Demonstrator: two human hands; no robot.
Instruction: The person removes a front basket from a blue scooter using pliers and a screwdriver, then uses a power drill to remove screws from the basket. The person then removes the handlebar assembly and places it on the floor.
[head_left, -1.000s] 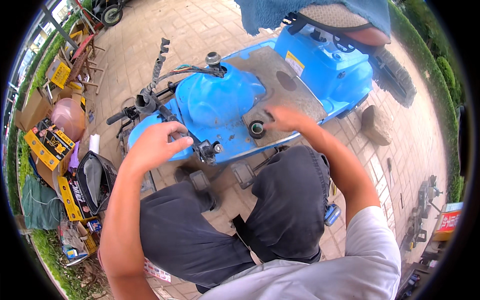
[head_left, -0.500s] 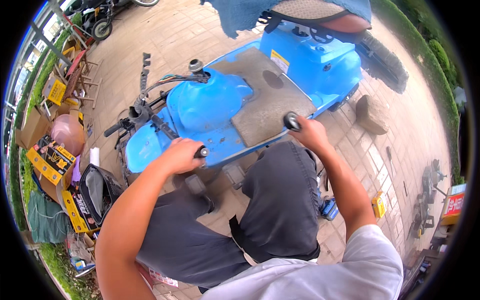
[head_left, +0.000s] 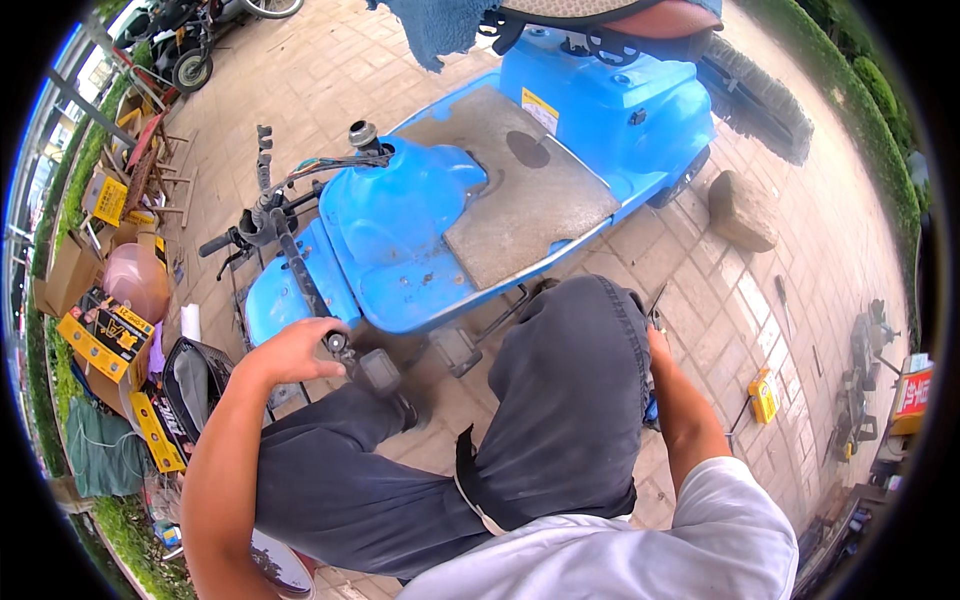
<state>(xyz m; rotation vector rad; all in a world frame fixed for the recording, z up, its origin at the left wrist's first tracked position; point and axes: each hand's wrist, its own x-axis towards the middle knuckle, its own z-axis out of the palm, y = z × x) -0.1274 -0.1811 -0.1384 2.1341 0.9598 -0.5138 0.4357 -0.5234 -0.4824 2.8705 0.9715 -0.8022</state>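
A blue scooter body (head_left: 390,215) with a worn brown floor mat (head_left: 520,190) stands before me. Its dark handlebar (head_left: 292,265) runs toward my left hand (head_left: 290,355). Thumb and fingers there curl around a short black tubular piece (head_left: 338,343) with a round metal end. Whether that piece is joined to the bar cannot be made out. Down beside my right knee (head_left: 570,370) is my right hand (head_left: 657,348), its fingers hidden behind the trouser leg. Close below it, a bit of a blue tool (head_left: 652,410) shows.
Grey pedals (head_left: 455,350) hang under the scooter's near side. Cardboard boxes (head_left: 105,330) and a black basket (head_left: 195,385) crowd the left. On the paving at right lie a stone block (head_left: 742,210), a yellow box (head_left: 764,396) and a long thin tool (head_left: 785,305).
My right hand has come down from the mat's edge to beside my knee; the black round part it held is out of sight. My left hand has shifted left and lower.
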